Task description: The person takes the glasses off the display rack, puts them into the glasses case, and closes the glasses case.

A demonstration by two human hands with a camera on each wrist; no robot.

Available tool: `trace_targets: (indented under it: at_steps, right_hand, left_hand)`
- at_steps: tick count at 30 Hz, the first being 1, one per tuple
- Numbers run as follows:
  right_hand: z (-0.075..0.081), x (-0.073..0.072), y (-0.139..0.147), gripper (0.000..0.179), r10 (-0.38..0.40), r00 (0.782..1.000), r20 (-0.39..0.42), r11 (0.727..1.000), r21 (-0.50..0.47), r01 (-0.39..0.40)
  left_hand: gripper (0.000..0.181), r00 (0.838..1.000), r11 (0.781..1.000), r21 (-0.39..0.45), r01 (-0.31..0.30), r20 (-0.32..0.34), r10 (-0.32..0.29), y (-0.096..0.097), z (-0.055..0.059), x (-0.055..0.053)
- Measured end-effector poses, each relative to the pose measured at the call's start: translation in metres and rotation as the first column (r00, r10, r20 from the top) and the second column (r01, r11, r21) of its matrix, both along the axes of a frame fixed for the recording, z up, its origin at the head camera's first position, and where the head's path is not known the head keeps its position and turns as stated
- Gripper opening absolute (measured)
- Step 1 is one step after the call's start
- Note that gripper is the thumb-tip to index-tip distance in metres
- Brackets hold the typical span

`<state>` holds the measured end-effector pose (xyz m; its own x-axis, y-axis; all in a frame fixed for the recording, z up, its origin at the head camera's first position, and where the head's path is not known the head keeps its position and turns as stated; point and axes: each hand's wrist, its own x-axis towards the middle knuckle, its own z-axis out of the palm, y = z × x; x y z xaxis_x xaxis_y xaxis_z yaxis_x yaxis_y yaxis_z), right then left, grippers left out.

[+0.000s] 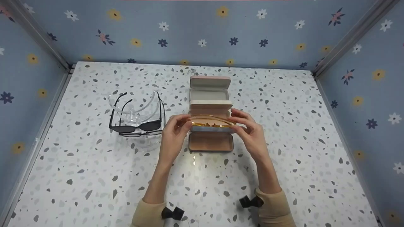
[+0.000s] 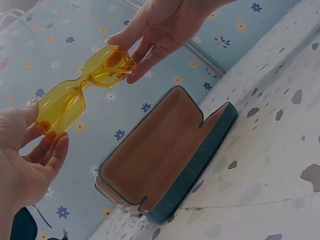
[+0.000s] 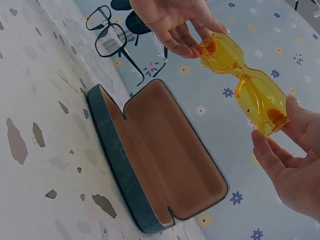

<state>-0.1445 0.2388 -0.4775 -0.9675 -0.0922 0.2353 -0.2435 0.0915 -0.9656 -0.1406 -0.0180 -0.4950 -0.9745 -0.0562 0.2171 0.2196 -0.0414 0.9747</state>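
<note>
Seemingly things are partway: the left hand (image 1: 173,134) and right hand (image 1: 252,136), fingers curled, pinch the yellow glasses (image 2: 61,107) by opposite ends — up in the air over the row of open cases (image 1: 210,143). The temples look folded; setting the glasses down seems left, and other glasses (image 1: 151,126) lie on the table (image 1: 94,183).
</note>
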Motion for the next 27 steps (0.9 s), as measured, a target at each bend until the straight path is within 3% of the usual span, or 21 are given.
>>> trace_targets:
  at_steps: [7,13,20,27]
  right_hand:
    - [0.001,0.001,0.000,0.019,-0.022,1.000,-0.005,0.999,0.028,0.022]
    - [0.002,0.001,0.002,0.018,-0.054,0.999,0.008,0.997,0.062,0.054]
    - [-0.001,0.003,0.007,0.017,-0.082,0.997,0.014,0.989,0.125,0.080]
    - [-0.004,0.008,0.010,0.014,-0.096,0.995,0.018,0.947,0.310,0.086]
  left_hand:
    - [0.026,1.000,1.000,-0.007,-0.010,-0.026,0.010,-0.001,-0.002,0.000]
    - [0.023,1.000,1.000,0.021,0.008,0.029,-0.008,-0.001,0.000,0.002]
    - [0.024,0.997,0.987,-0.158,-0.016,0.077,0.028,-0.003,-0.001,0.007]
    - [0.019,0.990,0.969,-0.244,0.043,0.143,-0.008,-0.008,-0.005,0.012]
